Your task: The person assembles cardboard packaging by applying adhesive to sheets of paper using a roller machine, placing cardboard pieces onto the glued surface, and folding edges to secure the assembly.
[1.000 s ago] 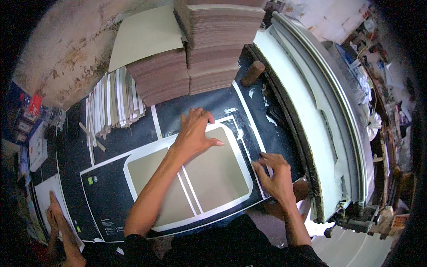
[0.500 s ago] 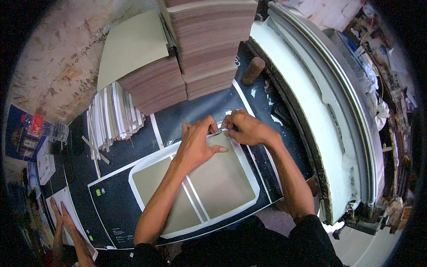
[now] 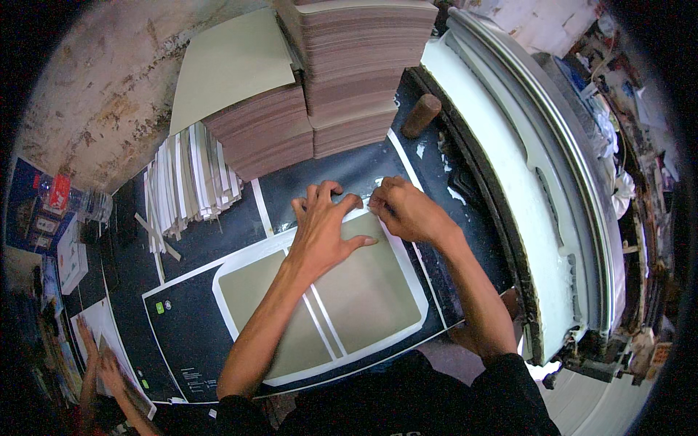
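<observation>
In front of me lies a white paper sheet (image 3: pixel 425 304) with rounded corners. Two grey-beige boards (image 3: pixel 372 287) sit on it, with narrow white strips (image 3: pixel 326 317) between them. My left hand (image 3: pixel 323 229) is open, its fingers spread at the sheet's far edge and its thumb stretched over the right board. At the far right corner, my right hand (image 3: pixel 403 211) has its fingers bunched together against the paper's edge. What is pinched between those fingertips is hidden.
Tall stacks of board (image 3: pixel 363 65) stand at the back, beside a pile of paper strips (image 3: pixel 190 185). A brown cylinder (image 3: pixel 422 116) is upright near a large white machine (image 3: pixel 502 160) on the right. Another person's hands (image 3: pixel 109 370) work over a white sheet at the lower left.
My right fingers have bunched closer together at the corner. My left fingers are slightly more spread. The other person's hands have moved apart, and the whole view has shifted a little.
</observation>
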A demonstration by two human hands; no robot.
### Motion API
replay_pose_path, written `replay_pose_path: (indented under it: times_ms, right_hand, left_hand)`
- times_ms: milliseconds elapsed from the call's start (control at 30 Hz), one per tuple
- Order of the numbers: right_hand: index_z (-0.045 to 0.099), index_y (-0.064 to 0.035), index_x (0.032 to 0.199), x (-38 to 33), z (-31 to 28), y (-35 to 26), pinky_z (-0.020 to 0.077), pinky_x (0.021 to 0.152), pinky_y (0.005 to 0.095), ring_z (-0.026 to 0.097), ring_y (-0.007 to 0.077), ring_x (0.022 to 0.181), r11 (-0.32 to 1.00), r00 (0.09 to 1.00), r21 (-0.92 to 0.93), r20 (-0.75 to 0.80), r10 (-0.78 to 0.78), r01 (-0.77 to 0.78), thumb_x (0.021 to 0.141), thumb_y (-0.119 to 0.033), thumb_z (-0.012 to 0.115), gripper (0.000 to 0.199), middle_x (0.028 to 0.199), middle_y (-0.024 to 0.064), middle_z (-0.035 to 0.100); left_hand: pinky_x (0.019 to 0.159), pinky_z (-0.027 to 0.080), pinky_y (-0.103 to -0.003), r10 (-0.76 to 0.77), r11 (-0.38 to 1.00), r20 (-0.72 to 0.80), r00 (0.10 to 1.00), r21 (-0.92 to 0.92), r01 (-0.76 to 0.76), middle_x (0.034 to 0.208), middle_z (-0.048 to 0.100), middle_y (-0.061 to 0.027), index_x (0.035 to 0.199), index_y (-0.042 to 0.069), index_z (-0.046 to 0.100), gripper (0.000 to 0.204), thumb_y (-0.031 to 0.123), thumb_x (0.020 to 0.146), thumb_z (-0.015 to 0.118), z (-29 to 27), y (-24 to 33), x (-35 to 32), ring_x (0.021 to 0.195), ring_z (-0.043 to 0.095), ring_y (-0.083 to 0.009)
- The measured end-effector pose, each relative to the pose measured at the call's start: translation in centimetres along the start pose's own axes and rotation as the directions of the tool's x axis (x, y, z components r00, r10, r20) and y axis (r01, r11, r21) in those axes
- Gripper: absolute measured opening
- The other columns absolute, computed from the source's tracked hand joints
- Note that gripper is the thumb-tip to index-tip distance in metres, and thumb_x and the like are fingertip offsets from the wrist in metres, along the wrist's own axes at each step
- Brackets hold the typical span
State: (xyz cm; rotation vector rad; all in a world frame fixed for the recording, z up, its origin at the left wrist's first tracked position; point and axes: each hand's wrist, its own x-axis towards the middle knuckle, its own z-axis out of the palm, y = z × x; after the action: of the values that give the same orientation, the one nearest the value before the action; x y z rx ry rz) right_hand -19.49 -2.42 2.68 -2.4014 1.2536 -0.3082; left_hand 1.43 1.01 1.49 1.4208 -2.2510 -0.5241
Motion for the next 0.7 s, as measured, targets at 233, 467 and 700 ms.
replay_pose_path:
  times_ms: [233, 467, 700]
  right_hand:
    - [0.068, 0.0033, 0.098, -2.2, 1.9, -2.4, 0.0504, 0.091, 0.0431, 0.058, 0.0336, 0.104, 0.948, 0.981, -0.306, -0.144, -0.131, 0.082, 0.080, -0.011, 0.068, 0.023, 0.100, 0.0172, 0.062]
    - [0.066, 0.0051, 0.104, -4.2, 3.7, -5.4, 0.0502, 0.091, 0.0398, 0.056, 0.0300, 0.108, 0.894, 0.994, -0.448, -0.104, -0.027, -0.022, 0.082, -0.012, 0.066, 0.027, 0.104, 0.0158, 0.060]
    - [0.063, -0.0004, 0.124, -5.9, 1.7, -2.5, 0.0541, 0.092, 0.0430, 0.065, 0.0348, 0.100, 0.999, 0.975, 0.025, -0.221, 0.036, -0.031, 0.086, -0.004, 0.069, 0.039, 0.107, 0.0161, 0.064]
  left_hand:
    - [0.102, 0.031, -0.048, 0.022, 0.998, 0.004, 1.000, -0.057, -0.022, 0.130, 0.052, -0.0112, 0.128, 0.010, 0.061, 0.072, 0.032, 0.066, 0.092, 0.4, -0.1, 0.0, 0.124, 0.044, -0.0323]
    - [0.108, 0.030, -0.049, 0.124, 0.971, 0.005, 0.992, -0.208, -0.120, 0.136, 0.061, -0.0108, 0.147, 0.007, 0.036, 0.089, 0.019, 0.075, 0.087, 1.4, -1.0, -0.4, 0.129, 0.046, -0.0330]
    - [0.101, 0.034, -0.050, 0.216, 0.974, 0.029, 0.976, -0.071, -0.214, 0.127, 0.068, -0.0118, 0.149, 0.005, 0.033, 0.087, 0.036, 0.083, 0.081, 1.7, -1.6, -0.7, 0.119, 0.053, -0.0355]
